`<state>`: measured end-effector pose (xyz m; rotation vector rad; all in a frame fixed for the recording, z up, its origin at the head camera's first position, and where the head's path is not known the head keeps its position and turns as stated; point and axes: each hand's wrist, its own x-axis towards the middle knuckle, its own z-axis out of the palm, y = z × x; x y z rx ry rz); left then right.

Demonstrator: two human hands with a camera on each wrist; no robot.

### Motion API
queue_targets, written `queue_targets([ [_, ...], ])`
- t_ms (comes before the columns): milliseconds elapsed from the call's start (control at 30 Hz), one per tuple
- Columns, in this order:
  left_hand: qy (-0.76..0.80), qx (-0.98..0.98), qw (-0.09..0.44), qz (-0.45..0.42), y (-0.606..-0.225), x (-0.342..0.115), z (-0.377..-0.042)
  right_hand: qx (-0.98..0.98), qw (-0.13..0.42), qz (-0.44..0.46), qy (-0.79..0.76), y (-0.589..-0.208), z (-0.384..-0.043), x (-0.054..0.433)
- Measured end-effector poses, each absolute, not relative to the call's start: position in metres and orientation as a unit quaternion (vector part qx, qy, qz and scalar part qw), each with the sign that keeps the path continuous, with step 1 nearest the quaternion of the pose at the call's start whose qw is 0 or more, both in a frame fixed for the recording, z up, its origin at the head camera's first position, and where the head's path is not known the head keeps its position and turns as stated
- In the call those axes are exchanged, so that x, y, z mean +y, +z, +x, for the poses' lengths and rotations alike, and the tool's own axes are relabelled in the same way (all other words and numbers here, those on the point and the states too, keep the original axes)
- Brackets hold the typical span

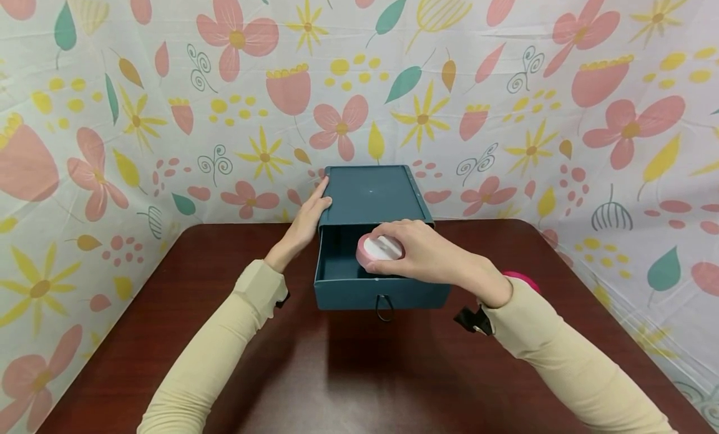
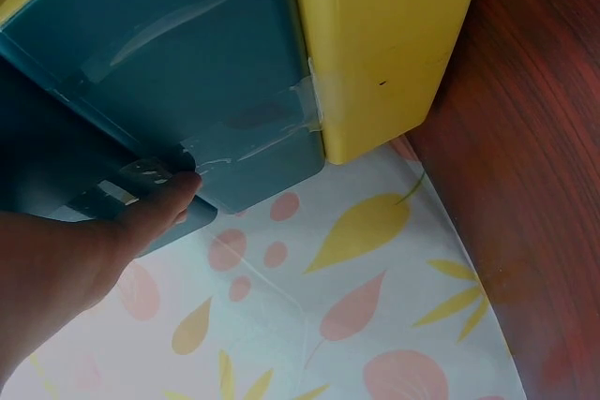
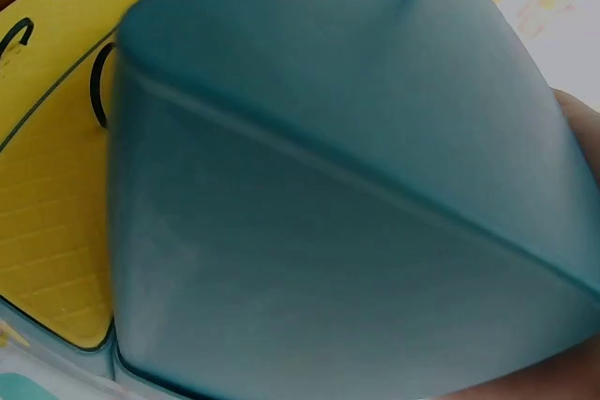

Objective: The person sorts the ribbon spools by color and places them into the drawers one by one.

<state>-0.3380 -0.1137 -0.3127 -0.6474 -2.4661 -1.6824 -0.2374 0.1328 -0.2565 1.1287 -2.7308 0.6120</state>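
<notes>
A teal drawer box [image 1: 367, 193] stands at the back of the table, its drawer [image 1: 351, 295] pulled out toward me. My left hand [image 1: 306, 220] rests against the box's left side, fingers extended; its thumb presses the teal wall in the left wrist view. Over the drawer, my right hand [image 1: 421, 250] grips a round pink-rimmed disc [image 1: 384, 248] with a white face between thumb and fingers. A black loop handle [image 1: 384, 308] hangs from the drawer front. In the right wrist view the drawer front [image 3: 356, 259] hides the disc and most of the right hand.
Yellow drawers [image 3: 56, 203] with black loops adjoin the teal one. Clear tape joins a yellow casing [image 2: 384, 53] to the teal casing. A bright pink thing [image 1: 522, 280] is partly hidden behind the right sleeve. Floral cloth [image 1: 339, 128] hangs behind the dark wooden table [image 1: 269, 371].
</notes>
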Motion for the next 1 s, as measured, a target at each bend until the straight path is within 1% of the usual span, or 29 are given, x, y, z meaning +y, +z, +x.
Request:
queue_targets([
  [233,-0.552,-0.805,0.037,-0.215,-0.313,-0.114,-0.338,-0.900,0.044,0.380,0.207,-0.254,-0.237,0.132],
  [333,-0.554,-0.803,0.035,-0.217,-0.312,-0.114,-0.338,-0.901,0.018,0.370,0.228,-0.253,-0.236,0.133],
  [400,-0.556,-0.801,0.039,-0.218,-0.313,-0.114,-0.338,-0.898,0.019,0.365,0.246,-0.252,-0.234,0.134],
  [467,-0.557,-0.800,0.038,-0.219,-0.313,-0.114,-0.338,-0.892,0.035,0.365,0.264,-0.251,-0.231,0.136],
  [600,-0.557,-0.800,0.037,-0.222,-0.314,-0.114,-0.339,-0.859,0.114,0.400,0.298,-0.250,-0.220,0.141],
  [667,-0.557,-0.799,0.035,-0.223,-0.315,-0.114,-0.339,-0.833,0.144,0.423,0.326,-0.249,-0.211,0.142],
  [733,-0.558,-0.798,0.031,-0.227,-0.315,-0.115,-0.339,-0.808,0.149,0.439,0.363,-0.250,-0.201,0.143],
  [767,-0.559,-0.797,0.026,-0.226,-0.315,-0.115,-0.338,-0.798,0.143,0.443,0.383,-0.250,-0.195,0.143],
  [833,-0.563,-0.795,0.015,-0.225,-0.309,-0.115,-0.333,-0.781,0.103,0.442,0.429,-0.251,-0.182,0.143],
  [900,-0.566,-0.793,0.010,-0.227,-0.306,-0.116,-0.329,-0.757,0.037,0.442,0.479,-0.255,-0.171,0.143],
  [1000,-0.567,-0.793,0.005,-0.223,-0.301,-0.116,-0.325,-0.715,-0.083,0.444,0.533,-0.267,-0.160,0.141],
])
